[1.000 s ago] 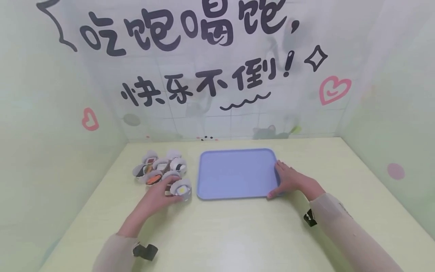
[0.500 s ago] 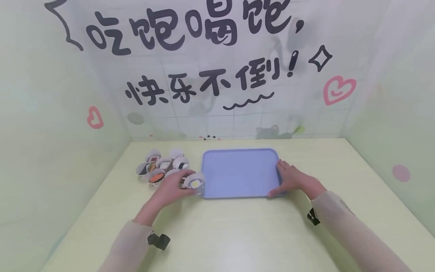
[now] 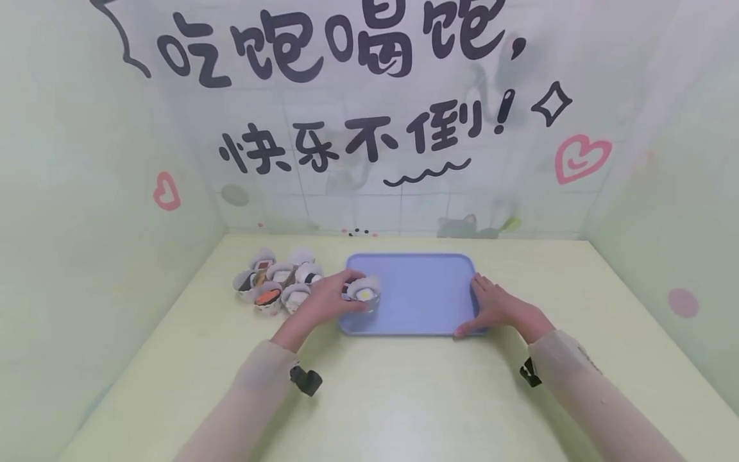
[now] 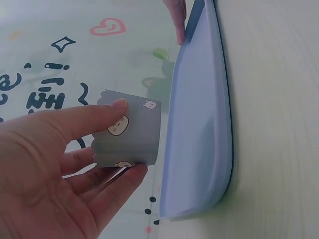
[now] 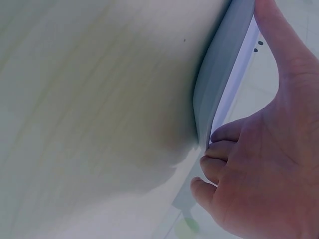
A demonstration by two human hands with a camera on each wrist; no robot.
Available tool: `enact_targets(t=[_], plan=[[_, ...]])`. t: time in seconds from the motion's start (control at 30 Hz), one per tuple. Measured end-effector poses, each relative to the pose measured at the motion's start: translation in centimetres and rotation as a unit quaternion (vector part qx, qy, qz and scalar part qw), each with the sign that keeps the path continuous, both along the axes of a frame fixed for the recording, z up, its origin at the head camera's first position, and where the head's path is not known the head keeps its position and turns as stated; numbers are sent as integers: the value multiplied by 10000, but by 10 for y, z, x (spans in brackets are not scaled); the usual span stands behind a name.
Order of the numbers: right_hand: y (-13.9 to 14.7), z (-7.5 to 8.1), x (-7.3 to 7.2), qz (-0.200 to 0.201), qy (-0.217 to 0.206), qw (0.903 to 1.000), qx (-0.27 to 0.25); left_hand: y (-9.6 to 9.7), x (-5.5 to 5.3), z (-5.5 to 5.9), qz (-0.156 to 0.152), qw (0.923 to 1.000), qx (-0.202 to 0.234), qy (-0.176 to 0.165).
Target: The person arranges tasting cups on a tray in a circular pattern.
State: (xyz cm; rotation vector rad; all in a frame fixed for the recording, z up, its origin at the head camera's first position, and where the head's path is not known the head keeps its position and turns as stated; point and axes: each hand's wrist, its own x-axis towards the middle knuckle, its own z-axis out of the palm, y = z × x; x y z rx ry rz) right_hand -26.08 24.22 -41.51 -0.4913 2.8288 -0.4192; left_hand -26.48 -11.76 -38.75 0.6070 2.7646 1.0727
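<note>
My left hand (image 3: 331, 298) grips a small paper cup with a scalloped rim (image 3: 365, 292), just above the left side of the blue tray (image 3: 421, 295). Something white with a yellow centre sits inside that cup. Seen from the left wrist, thumb and fingers pinch the grey paper cup (image 4: 139, 132), printed with cartoon faces. At the tray's front right corner my right hand (image 3: 499, 305) rests with spread thumb and fingers touching the rim. From the right wrist, those fingers (image 5: 227, 132) meet the tray's edge (image 5: 219, 74).
Several similar paper cups with food-like pieces, among them one with an orange piece (image 3: 268, 298), stand grouped left of the tray on the pale table (image 3: 392, 391). A wall with black lettering (image 3: 364, 141) closes off the back, and side walls flank the table.
My left hand has carried the paper cup rightward from the group to above the tray's left side. The right hand stays at the tray's edge.
</note>
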Motion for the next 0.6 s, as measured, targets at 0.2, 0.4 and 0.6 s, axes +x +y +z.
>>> enact_targets(t=[0.2, 0.4, 0.6], plan=[[0, 2, -2, -6, 24, 10000, 88, 20, -12, 7, 141, 9999, -28, -37], [0, 2, -3, -104, -62, 9999, 71, 32, -25, 3, 150, 9999, -5, 19], [1, 2, 0, -88, -97, 9999, 76, 42, -36, -3, 193, 9998, 54, 33]])
